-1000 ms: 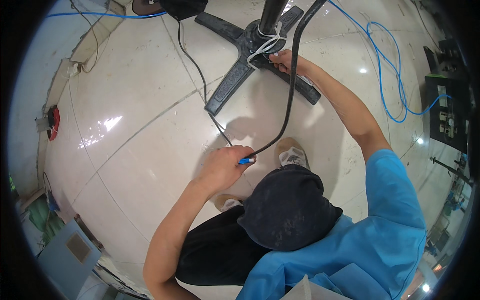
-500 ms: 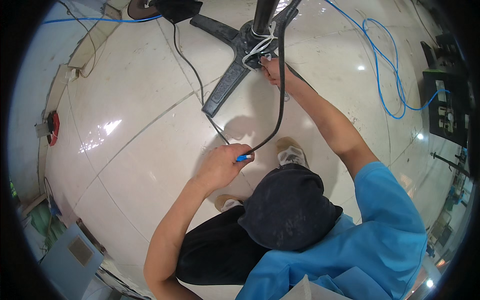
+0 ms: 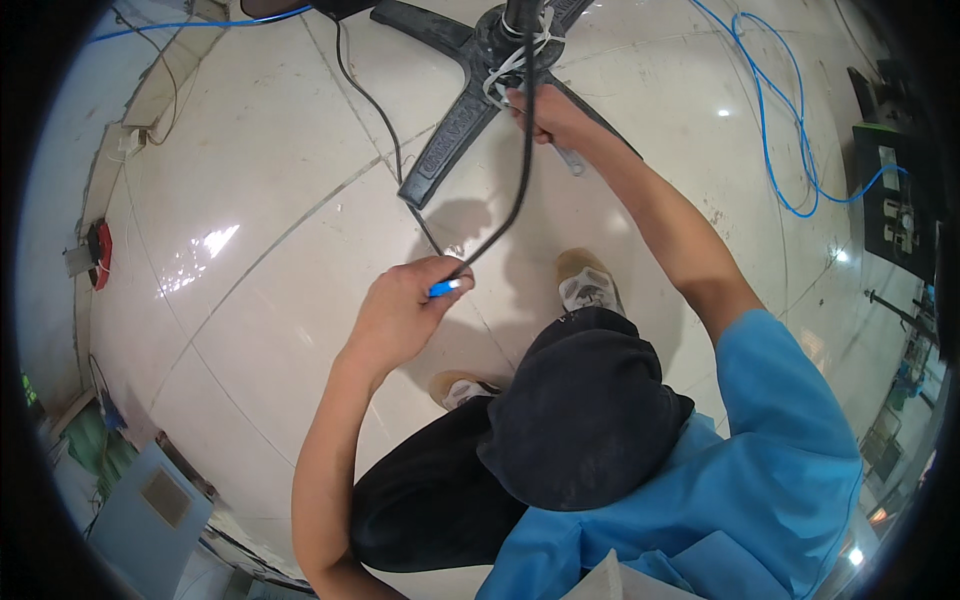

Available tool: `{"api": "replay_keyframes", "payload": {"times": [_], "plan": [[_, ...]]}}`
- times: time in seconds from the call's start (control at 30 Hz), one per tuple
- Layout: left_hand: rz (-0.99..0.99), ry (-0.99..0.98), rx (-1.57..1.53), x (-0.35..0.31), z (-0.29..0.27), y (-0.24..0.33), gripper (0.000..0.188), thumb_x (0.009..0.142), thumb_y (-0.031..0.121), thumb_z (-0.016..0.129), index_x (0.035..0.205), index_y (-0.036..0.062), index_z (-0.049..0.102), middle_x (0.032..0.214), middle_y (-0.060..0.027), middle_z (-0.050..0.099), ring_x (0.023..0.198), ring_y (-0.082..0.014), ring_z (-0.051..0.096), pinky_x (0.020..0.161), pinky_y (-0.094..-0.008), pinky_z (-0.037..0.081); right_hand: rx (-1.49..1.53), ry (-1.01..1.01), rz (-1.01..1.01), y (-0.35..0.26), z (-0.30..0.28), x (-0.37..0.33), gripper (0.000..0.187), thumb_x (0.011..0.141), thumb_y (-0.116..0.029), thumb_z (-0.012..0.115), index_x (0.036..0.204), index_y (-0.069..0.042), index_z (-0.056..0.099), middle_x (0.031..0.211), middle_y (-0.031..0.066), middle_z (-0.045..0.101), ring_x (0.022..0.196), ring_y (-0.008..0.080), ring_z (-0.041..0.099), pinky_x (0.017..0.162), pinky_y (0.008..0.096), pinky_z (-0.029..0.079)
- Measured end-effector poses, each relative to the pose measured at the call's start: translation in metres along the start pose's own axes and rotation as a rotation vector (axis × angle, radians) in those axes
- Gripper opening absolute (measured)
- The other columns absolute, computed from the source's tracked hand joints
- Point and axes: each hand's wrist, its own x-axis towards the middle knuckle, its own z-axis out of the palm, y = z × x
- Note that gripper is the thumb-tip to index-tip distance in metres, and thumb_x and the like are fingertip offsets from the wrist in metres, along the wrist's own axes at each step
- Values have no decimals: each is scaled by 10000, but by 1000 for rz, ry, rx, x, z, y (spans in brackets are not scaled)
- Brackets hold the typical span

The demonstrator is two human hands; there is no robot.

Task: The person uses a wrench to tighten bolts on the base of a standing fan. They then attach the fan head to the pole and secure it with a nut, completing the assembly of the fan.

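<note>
My left hand (image 3: 395,305) is closed around a black cable (image 3: 524,165), with a small blue piece with a pale tip (image 3: 445,288) between its fingers; its kind is unclear. From that hand the cable curves up past the black stand base (image 3: 455,135). My right hand (image 3: 548,115) is closed at the base's hub, its fingertips partly hidden behind the cable. A grey wrench (image 3: 570,160) sticks out from under my right palm, one end showing. White ties (image 3: 512,65) are wrapped around the post and hub.
Pale glossy tiles (image 3: 280,330) cover the floor. A loose blue cable (image 3: 765,150) runs to a black box (image 3: 890,215) at the right. Another black cable (image 3: 372,98) lies left of the base. A red object (image 3: 100,255) sits by the left wall. My shoe (image 3: 585,283) is below the base.
My left hand has moved left and slightly up with the cable and blue piece. The cable's hanging bend has shifted left. More of the wrench shows below my right hand.
</note>
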Motion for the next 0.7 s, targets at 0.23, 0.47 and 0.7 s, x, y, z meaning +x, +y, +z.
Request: {"api": "replay_keyframes", "payload": {"times": [0.23, 0.47, 0.7], "plan": [[3, 290, 123, -16, -52, 7, 150, 971, 102, 668, 1091, 25, 714, 1023, -164, 727, 864, -355, 679, 795, -401, 530, 394, 199, 14, 10, 64, 25, 357, 1072, -334, 606, 941, -5, 563, 751, 114, 592, 549, 174, 518, 479, 346, 447], [-131, 347, 134, -40, -80, 9, 150, 990, 114, 664, 1075, 3, 718, 986, -145, 726, 843, -295, 657, 783, -360, 515, 222, 390, -95, 6, 82, 21, 336, 1096, -312, 573, 990, 5, 546, 771, 116, 598, 555, 165, 520, 472, 346, 440], [-103, 341, 104, -39, -75, 7, 156, 1000, 131, 667, 1077, 8, 725, 990, -144, 728, 852, -289, 664, 798, -361, 519, 648, 346, 35, -6, 96, 37, 330, 1106, -291, 558, 1003, 22, 560, 780, 135, 631, 565, 178, 552, 479, 366, 472]]}}
